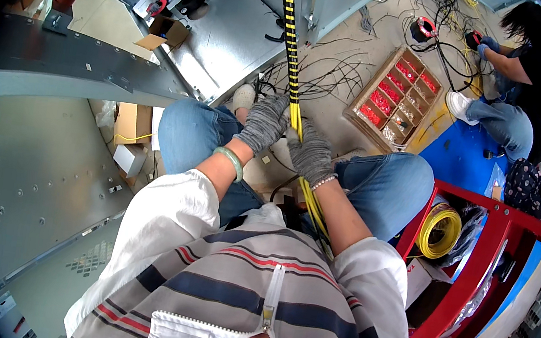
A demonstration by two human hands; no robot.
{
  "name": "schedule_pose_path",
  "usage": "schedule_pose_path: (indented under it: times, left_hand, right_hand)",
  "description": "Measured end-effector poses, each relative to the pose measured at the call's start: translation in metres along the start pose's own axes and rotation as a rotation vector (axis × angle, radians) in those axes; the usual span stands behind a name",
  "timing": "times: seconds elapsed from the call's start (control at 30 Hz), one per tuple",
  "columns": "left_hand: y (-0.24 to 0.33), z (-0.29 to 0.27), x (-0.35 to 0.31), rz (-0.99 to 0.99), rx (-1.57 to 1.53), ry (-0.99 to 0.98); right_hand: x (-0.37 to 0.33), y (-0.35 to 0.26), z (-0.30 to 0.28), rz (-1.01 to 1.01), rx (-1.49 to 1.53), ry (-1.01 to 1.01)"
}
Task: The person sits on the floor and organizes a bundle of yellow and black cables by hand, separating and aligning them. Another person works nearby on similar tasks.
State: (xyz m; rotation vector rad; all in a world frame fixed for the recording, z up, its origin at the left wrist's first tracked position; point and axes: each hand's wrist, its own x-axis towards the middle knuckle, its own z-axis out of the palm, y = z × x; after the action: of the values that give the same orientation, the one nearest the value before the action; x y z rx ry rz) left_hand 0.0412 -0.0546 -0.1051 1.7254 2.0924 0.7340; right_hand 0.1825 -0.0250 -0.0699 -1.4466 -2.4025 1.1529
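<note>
A bundle of yellow wires (pixel 297 119) runs down between my knees. Its upper length is wound with black spiral wrap (pixel 290 40), so it looks striped black and yellow, and it rises past the top of the view. My left hand (pixel 265 123), in a grey knit glove, is closed round the bundle near the wrap's lower end. Just below it, my right hand (pixel 312 153), gloved alike, is closed on the bare yellow wires. The loose wires (pixel 313 209) carry on under my right forearm toward my lap. My fingertips are partly hidden.
A wooden compartment box (pixel 391 99) of red and clear small parts lies ahead right. Black cables (pixel 332 74) litter the floor. A co-worker (pixel 537 89) crouches far right. A red rack (pixel 478 267) holds a yellow wire coil (pixel 440 232). Grey metal cabinet panels (pixel 40 185) stand left.
</note>
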Motion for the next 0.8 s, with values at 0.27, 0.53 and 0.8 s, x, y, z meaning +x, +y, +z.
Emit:
schedule_pose_path:
  times: [0.27, 0.53, 0.8]
  left_hand:
    - [0.047, -0.036, -0.012, -0.283, 0.052, -0.188]
    - [0.097, -0.029, -0.031, 0.172, -0.141, -0.341]
    - [0.049, -0.02, -0.01, -0.306, -0.693, -0.205]
  right_hand:
    - [0.01, 0.018, 0.023, -0.125, -0.426, 0.393]
    - [0.026, 0.043, 0.044, 0.01, 0.803, 0.552]
    - [0.019, 0.036, 0.021, 0.129, 1.05, 0.32]
